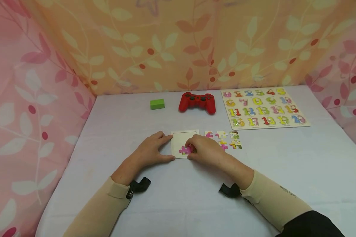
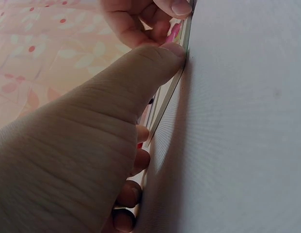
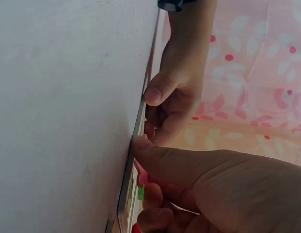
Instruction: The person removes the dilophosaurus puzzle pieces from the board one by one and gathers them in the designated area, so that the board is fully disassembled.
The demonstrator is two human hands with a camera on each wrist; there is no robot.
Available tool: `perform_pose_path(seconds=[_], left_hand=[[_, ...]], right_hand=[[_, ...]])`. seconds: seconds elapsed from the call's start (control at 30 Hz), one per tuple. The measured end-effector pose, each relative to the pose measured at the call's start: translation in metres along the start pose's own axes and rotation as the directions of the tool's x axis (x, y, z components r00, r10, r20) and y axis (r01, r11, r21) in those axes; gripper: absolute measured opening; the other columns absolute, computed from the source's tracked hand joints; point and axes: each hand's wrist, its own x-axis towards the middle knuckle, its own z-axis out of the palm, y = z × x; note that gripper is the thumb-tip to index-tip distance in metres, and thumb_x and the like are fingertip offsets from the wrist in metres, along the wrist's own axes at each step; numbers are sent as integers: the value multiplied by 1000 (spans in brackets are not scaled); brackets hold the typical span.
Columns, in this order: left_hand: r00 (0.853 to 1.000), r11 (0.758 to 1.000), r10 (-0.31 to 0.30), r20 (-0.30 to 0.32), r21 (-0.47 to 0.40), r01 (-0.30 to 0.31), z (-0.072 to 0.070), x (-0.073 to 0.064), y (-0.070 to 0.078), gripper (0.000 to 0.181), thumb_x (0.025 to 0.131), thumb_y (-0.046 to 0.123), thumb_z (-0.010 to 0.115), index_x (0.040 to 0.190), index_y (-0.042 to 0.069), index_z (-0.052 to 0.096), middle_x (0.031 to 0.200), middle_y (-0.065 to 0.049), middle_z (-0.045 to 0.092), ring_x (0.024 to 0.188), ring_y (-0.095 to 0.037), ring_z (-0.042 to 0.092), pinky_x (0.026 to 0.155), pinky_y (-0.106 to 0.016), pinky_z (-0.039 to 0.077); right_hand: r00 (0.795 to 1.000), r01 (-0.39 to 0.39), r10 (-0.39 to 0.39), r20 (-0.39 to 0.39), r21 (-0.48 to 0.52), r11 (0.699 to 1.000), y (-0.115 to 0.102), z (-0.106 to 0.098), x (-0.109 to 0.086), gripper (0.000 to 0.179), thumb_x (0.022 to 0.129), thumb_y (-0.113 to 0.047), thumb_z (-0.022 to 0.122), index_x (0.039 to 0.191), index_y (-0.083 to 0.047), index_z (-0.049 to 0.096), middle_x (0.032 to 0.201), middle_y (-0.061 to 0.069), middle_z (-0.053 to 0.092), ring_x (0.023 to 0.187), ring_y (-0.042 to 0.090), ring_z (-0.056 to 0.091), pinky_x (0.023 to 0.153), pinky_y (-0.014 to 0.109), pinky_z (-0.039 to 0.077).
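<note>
A square white puzzle board [image 1: 178,140] lies flat on the table. My left hand [image 1: 146,149] holds its left side, the index finger near the upper corner and the thumb at the lower one. On the board's lower part sits a pink jigsaw piece [image 1: 184,150]. Bent over the board, my right hand [image 1: 206,149] pinches a jigsaw piece mostly hidden under its fingers, beside the pink one. The right thumb [image 3: 155,153] touches the board's near edge. Several loose jigsaw pieces [image 1: 235,135] lie to the right, some partly covered by the right hand.
Behind the board are a green block [image 1: 157,104] and a red game controller [image 1: 196,102]. A wooden number puzzle [image 1: 264,108] lies at the back right. Patterned curtains [image 1: 178,42] enclose the white-covered table [image 1: 178,197] at the back and sides.
</note>
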Motion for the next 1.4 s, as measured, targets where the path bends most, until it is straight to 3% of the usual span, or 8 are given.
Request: perform_pose_path(seconds=[0.33, 0.73, 1.13, 1.4], left_hand=[[1000, 1000, -16, 16, 8, 16, -1, 1, 2, 84, 81, 54, 83, 149, 12, 56, 110, 1, 54, 91, -13, 50, 74, -30, 44], [1000, 1000, -9, 9, 13, 9, 0, 1, 1, 84, 81, 54, 83, 148, 12, 57, 112, 1, 55, 92, -14, 50, 76, -31, 44], [999, 999, -34, 36, 24, 33, 0, 1, 2, 85, 81, 56, 82, 149, 13, 56, 115, 0, 56, 96, -14, 51, 78, -31, 45], [998, 999, -38, 39, 37, 37, 0, 1, 2, 84, 81, 56, 81, 149, 13, 56, 114, 0, 55, 95, -14, 50, 78, -31, 45]], right_hand=[[998, 24, -27, -54, -64, 998, -4, 3, -2, 38, 83, -25, 88, 117, -12, 75, 103, -1, 63, 91, 14, 58, 79, 31, 51], [991, 58, -68, -111, -89, 994, -6, -1, -5, 32, 85, -25, 86, 113, -14, 78, 102, -1, 64, 88, 12, 57, 73, 29, 49], [972, 88, -90, -216, -16, 996, -26, -50, -36, 34, 87, -19, 83, 119, -14, 75, 104, -4, 62, 95, 18, 62, 78, 34, 51], [961, 86, -67, -269, 60, 995, -20, -79, -58, 32, 92, -14, 79, 123, -18, 70, 107, -3, 62, 91, 21, 58, 75, 37, 49]])
